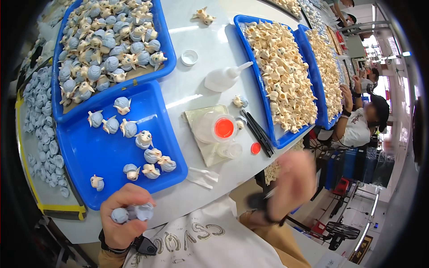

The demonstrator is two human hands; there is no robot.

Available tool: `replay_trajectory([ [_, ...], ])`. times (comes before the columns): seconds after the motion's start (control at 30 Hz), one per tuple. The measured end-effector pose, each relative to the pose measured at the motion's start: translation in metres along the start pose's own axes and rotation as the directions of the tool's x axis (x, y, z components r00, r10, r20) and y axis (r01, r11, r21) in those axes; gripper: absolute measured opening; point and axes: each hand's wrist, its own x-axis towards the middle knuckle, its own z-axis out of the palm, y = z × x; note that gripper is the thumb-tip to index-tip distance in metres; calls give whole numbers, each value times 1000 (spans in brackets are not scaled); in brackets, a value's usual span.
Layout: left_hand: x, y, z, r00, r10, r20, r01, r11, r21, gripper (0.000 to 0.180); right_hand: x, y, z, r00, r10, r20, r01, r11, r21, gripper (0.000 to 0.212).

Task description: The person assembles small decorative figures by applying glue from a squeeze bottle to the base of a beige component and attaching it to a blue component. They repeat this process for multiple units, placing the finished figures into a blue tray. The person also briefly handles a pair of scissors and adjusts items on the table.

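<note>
My left hand [123,214] is closed on a blue-grey doll hair piece [144,211] whose hollow side shows. A rounded blue-grey lump [119,215] sits beside it in the same fingers; whether the two are joined I cannot tell. This hand is just off the near edge of a blue tray [89,152], where several small doll heads [144,139] with blue-grey hair lie scattered. My right hand [295,178] is raised past the table's right edge, smeared by motion. Its fingers, and anything in them, cannot be made out.
A heaped tray of haired heads [111,40] stands behind. Loose hair pieces [42,125] lie far left. Trays of bare heads [281,76] are at right. Between are a squeeze bottle [223,78], a red-topped jar [223,128] and dark tweezers [259,134]. A co-worker [362,120] sits right.
</note>
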Motion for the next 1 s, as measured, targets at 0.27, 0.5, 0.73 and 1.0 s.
replay_trajectory([
  [0.27,5,10,5,971,-216,97,216,976,9,38,14,105,-20,933,326,154,-231,868,-440,25],
  [0.5,7,11,5,940,-286,186,277,958,70,37,13,106,-20,912,345,223,-227,876,-426,31],
  [0.73,6,6,3,952,-212,222,213,977,21,38,15,109,-26,938,288,191,-193,895,-403,14],
  [1.0,6,5,3,941,-176,289,210,973,-92,33,3,78,-29,923,372,-96,-364,927,92,11],
])
